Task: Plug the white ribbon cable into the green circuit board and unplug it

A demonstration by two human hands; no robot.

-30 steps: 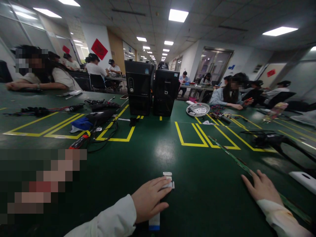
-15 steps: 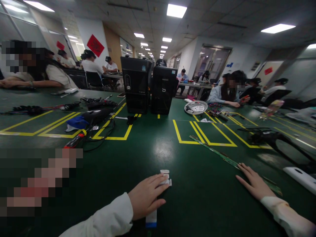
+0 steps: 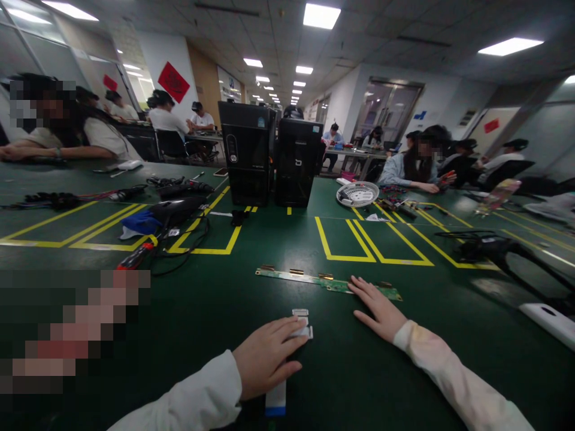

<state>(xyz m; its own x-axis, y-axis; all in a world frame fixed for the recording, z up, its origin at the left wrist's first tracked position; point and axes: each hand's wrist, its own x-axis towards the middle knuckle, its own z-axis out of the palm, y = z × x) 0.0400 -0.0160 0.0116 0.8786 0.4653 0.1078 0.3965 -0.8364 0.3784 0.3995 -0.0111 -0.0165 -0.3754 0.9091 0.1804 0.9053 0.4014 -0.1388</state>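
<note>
Hands [image 3: 265, 359] [image 3: 381, 314] apart, unclenched, left on white ribbon cable [image 3: 275, 398], right touching circuit strip [image 3: 331, 284]

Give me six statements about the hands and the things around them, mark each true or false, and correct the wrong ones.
1. The left hand lies on a white ribbon cable. True.
2. The near end of that cable is red. False: it is blue.
3. The right hand touches a green circuit strip. True.
4. The strip stands on end. False: it lies flat on the table.
5. Two black computer towers stand upright. True.
6. The towers are nearer the person than the strip. False: they stand beyond it.
</note>
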